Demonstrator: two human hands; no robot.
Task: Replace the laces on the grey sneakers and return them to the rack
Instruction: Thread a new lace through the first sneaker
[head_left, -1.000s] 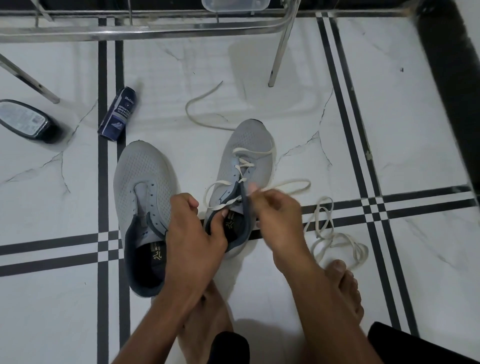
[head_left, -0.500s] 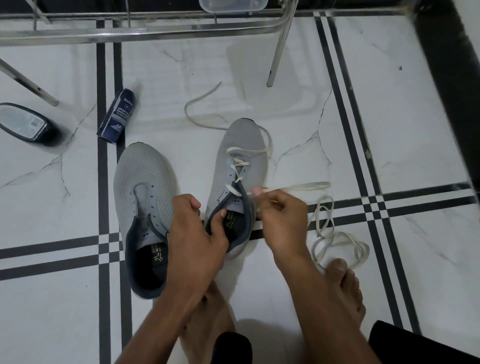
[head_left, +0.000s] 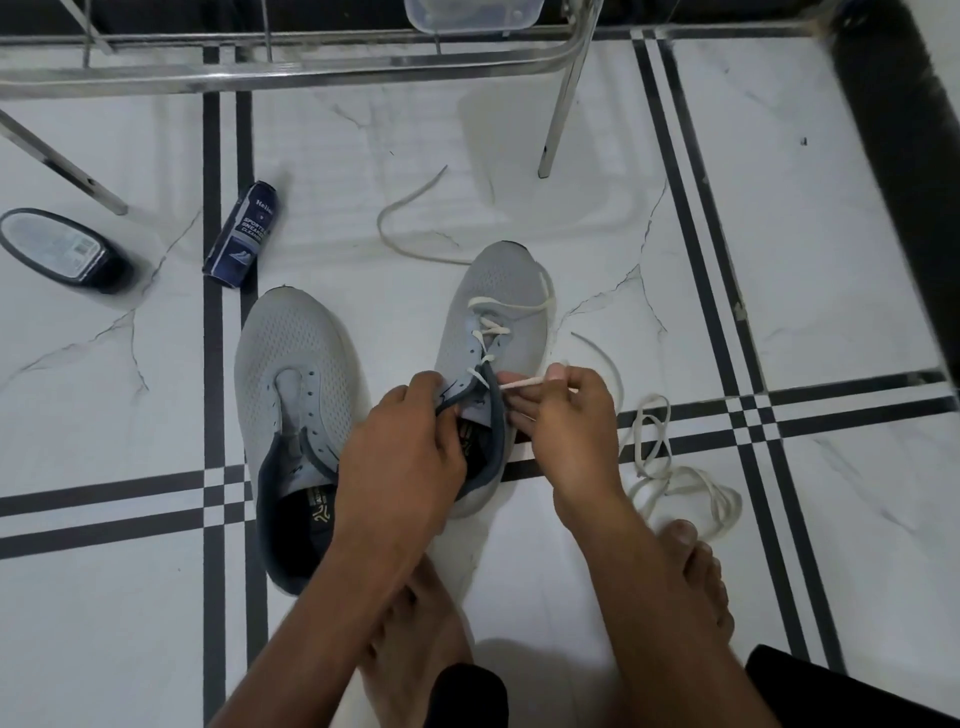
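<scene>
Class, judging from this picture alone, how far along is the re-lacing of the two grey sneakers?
Done: the right sneaker has white lace through its lower eyelets. In hand: the left hand grips its collar while the right hand pinches the lace end. Left: its upper eyelets, the unlaced left sneaker, using the loose lace, then returning both to the rack.

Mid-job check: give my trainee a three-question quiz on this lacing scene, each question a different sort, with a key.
1. True or false: the unlaced grey mesh sneaker holds a lace.
2. The right hand pinches: A) white flat lace end B) dark blue cleaner can C) steel rack leg
3. Fill in: the left hand grips the partly laced grey sneaker at its ____.

Key: 1 false; 2 A; 3 collar.
</scene>
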